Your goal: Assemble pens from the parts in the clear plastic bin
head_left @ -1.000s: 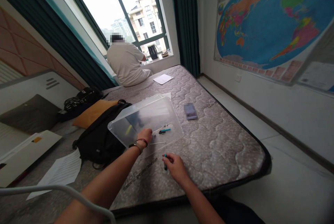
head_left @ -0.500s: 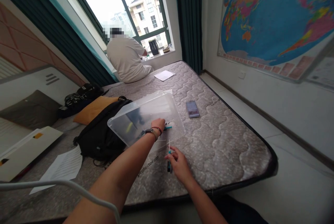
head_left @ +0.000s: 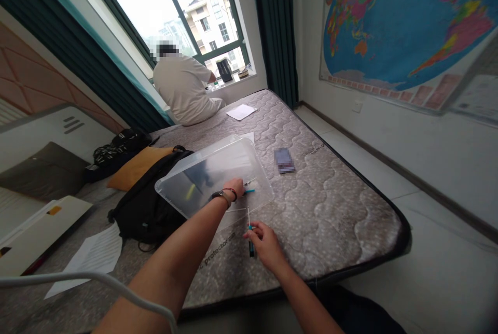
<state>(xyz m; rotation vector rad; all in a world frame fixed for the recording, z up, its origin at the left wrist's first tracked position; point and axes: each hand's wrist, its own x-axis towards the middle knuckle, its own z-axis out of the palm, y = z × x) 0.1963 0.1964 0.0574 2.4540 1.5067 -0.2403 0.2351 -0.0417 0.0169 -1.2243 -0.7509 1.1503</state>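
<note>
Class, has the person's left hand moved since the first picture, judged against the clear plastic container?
Yes. The left hand has moved to the right across the clear plastic container, toward the teal item there.

**Watch (head_left: 221,196) & bracelet (head_left: 234,193) on L. arm (head_left: 187,251); R. arm (head_left: 301,292) plain**

Watch: tan-ish strap, dark case, dial too sm. to read. Bracelet: thin, dark w/ reddish tint, worn betw. watch & L. hand (head_left: 234,185). Both forearms uncovered, as is R. hand (head_left: 266,243). Btm. right: v. dark cloth (head_left: 350,308) on the lower body, garment type unclear.
</note>
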